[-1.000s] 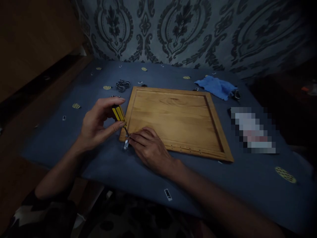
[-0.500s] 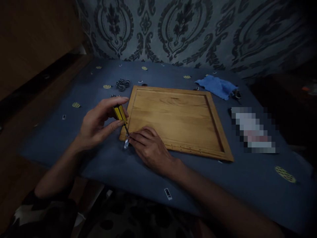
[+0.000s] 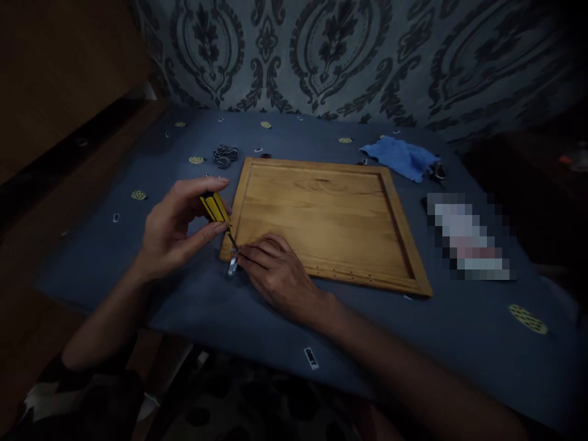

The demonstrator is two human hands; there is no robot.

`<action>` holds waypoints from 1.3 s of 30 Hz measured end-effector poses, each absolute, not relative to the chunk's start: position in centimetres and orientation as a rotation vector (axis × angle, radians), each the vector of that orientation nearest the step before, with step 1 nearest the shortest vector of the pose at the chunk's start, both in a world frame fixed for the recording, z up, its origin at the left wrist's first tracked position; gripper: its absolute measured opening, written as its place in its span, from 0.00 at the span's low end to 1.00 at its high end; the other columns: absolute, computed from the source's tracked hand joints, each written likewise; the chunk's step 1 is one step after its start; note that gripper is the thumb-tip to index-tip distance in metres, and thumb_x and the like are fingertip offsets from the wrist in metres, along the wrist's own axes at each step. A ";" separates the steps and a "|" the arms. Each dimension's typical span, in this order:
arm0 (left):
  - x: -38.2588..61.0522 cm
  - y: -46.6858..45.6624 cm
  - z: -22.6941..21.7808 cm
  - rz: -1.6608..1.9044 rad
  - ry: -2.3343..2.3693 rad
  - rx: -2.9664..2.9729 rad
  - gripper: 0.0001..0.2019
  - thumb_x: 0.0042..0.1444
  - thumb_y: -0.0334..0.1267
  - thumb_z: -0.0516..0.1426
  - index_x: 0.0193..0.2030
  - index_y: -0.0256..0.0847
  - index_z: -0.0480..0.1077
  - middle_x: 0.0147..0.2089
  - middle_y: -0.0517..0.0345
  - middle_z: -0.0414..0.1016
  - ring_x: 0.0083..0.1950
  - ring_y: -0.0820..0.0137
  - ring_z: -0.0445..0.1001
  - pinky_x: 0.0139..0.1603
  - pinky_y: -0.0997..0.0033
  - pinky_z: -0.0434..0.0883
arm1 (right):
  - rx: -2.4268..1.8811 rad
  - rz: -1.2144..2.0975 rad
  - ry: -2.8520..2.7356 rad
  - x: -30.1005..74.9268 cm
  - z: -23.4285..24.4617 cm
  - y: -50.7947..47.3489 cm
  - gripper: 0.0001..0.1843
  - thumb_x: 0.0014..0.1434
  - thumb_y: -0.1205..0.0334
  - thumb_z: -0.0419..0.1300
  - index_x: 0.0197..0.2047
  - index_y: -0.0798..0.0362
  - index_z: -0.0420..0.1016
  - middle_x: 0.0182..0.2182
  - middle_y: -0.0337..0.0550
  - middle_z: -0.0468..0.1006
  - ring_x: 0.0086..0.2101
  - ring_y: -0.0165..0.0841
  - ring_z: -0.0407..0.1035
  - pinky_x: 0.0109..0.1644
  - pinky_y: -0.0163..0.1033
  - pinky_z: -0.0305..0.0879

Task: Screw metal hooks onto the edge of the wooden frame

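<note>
My left hand (image 3: 168, 233) grips a screwdriver (image 3: 215, 208) by its yellow-and-black handle, thumb on one side and fingers curled round the other. The shaft slants down to the near left corner of a framed wooden panel (image 3: 316, 208). At the tip, a small shiny metal fitting (image 3: 233, 264) sticks out past the panel's near edge; its exact kind is unclear. My right hand (image 3: 275, 272) rests on the near edge of the panel, its fingertips pinched together at the screwdriver's tip and the fitting. Small dark holes run along the near rail, right of that hand.
On the blue patterned cloth (image 3: 184, 312) lies dark metal hardware (image 3: 225, 155), back left of the panel. A blue rag (image 3: 400, 158) with a dark object (image 3: 438, 173) beside it lies back right. A blurred-out flat object (image 3: 468, 236) sits on the right. Patterned fabric rises behind.
The screwdriver's handle has leaned slightly left along with my left hand, its tip staying at the fitting. My right hand keeps its place. The view has shifted a little.
</note>
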State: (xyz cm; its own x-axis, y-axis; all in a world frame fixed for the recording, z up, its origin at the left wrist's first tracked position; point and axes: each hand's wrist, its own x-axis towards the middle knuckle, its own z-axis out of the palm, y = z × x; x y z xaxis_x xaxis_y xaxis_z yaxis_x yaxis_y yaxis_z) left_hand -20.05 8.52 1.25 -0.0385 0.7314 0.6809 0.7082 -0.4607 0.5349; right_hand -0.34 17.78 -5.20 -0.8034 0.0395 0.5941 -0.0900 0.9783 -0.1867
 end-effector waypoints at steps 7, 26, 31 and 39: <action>-20.1 8.4 1.2 1.540 1.629 2.131 0.28 0.56 0.33 0.65 0.62 0.51 0.65 0.56 0.54 0.72 0.47 0.66 0.79 0.43 0.65 0.82 | 0.044 0.271 -2.470 -0.4 -5.2 17.8 0.12 0.69 0.70 0.54 0.49 0.59 0.78 0.45 0.49 0.83 0.46 0.38 0.72 0.56 0.48 0.64; -19.9 8.4 1.4 1.528 1.642 2.218 0.30 0.57 0.33 0.65 0.64 0.57 0.64 0.59 0.59 0.73 0.56 0.65 0.76 0.47 0.70 0.82 | 0.029 0.255 -2.482 -0.4 -5.4 17.8 0.12 0.70 0.70 0.54 0.48 0.58 0.79 0.45 0.49 0.83 0.46 0.37 0.72 0.57 0.47 0.61; -20.3 8.4 1.2 1.522 1.596 2.232 0.31 0.56 0.32 0.65 0.65 0.56 0.64 0.60 0.57 0.73 0.58 0.63 0.77 0.49 0.67 0.82 | 0.028 0.265 -2.474 -0.4 -5.3 17.8 0.12 0.69 0.71 0.55 0.47 0.59 0.80 0.45 0.50 0.83 0.46 0.38 0.72 0.57 0.47 0.62; -20.5 8.7 1.0 1.562 1.469 2.262 0.32 0.54 0.28 0.66 0.64 0.52 0.65 0.59 0.56 0.74 0.55 0.65 0.78 0.43 0.72 0.82 | 0.018 0.259 -2.484 -0.5 -5.4 17.8 0.13 0.70 0.70 0.53 0.48 0.57 0.79 0.44 0.48 0.83 0.46 0.37 0.72 0.57 0.47 0.62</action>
State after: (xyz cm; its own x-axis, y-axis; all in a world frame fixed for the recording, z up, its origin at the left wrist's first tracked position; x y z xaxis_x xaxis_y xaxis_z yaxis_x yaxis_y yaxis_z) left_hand -20.51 8.66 1.02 0.0535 0.6967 0.7154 0.6717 -0.5552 0.4904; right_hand -0.47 17.77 -5.38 -0.7996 0.0494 0.5986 -0.0749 0.9806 -0.1810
